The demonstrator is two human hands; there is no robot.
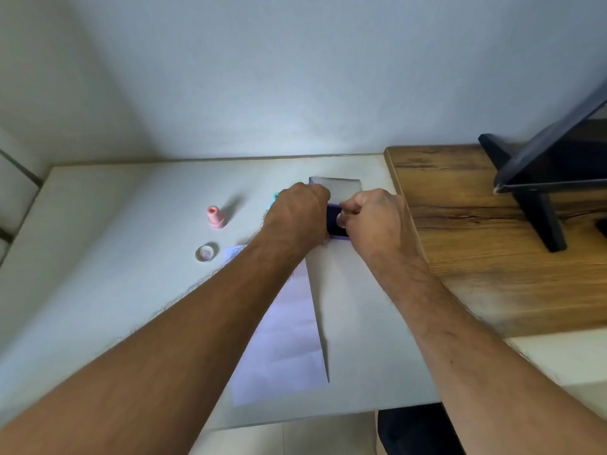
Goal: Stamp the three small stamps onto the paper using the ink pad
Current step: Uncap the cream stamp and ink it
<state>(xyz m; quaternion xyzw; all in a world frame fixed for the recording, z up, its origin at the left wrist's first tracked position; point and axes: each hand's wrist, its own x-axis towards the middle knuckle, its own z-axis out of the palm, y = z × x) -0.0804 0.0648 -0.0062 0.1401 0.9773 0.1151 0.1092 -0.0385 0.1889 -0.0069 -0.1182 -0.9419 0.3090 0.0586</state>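
Observation:
A purple ink pad [334,223] lies open on the white table [115,274], its clear lid [338,184] tipped up behind it. My left hand [295,215] grips the pad's left side. My right hand [371,218] is closed over the pad's right part, fingers pinched on something small that I cannot make out. A pink stamp [215,217] stands upright to the left. A round clear cap [206,252] lies in front of it. A teal stamp [275,197] peeks out behind my left hand. The white paper [282,339] lies under my forearms, with one faint print [234,252] at its far left corner.
A raised wooden board [492,241] borders the table on the right and carries a black monitor stand [538,205]. The wall runs right behind the table. The table's front edge is near my elbows.

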